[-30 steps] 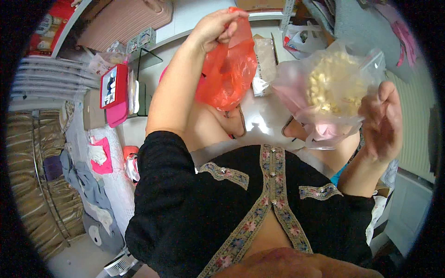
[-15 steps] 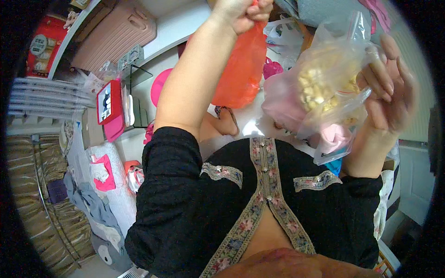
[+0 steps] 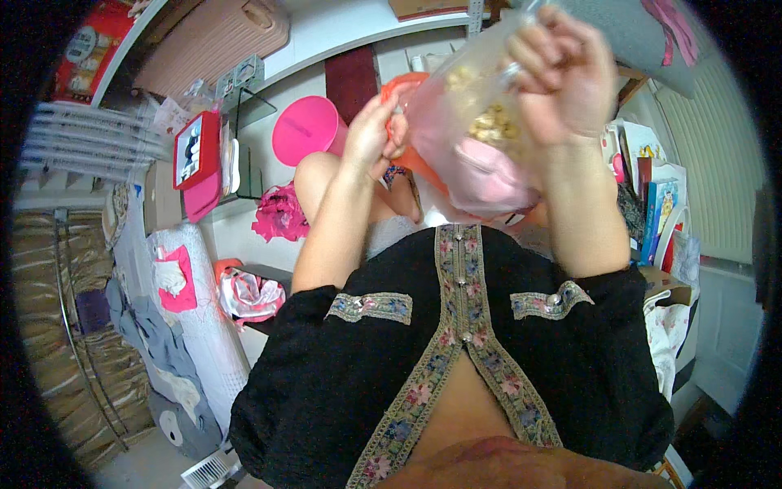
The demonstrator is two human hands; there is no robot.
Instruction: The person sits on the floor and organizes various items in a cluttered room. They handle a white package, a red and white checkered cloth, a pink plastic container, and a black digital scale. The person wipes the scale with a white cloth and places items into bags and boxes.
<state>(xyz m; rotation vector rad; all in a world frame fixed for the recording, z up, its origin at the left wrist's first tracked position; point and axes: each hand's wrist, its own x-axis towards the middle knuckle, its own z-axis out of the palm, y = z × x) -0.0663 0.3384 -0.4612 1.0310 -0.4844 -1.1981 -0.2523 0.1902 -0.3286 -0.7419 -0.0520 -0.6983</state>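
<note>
My left hand (image 3: 371, 137) is closed around the gathered rim of an orange-red plastic bag (image 3: 401, 83). More of that bag shows below and behind a clear plastic bag (image 3: 436, 102), which hangs against it. Up and to the right, my right hand (image 3: 566, 77) has its fingers curled on the upper part of the clear bag; motion blurs them a little. Pale yellow pieces (image 3: 493, 126) show through the clear plastic. Below them is a soft pink bundle (image 3: 489, 173), and whether it lies inside the same bag I cannot tell.
A round pink bucket (image 3: 305, 130) stands on the floor left of my knee, near crumpled magenta cloth (image 3: 281, 213). Further left is a red-framed screen (image 3: 195, 151). A white shelf (image 3: 358, 37) runs along the far side. Books (image 3: 660, 204) and papers stand at the right.
My left hand has come down toward me, lowering the orange-red bag. My right hand has moved left and up, its fingers now curled, carrying the clear bag against the orange-red one.
</note>
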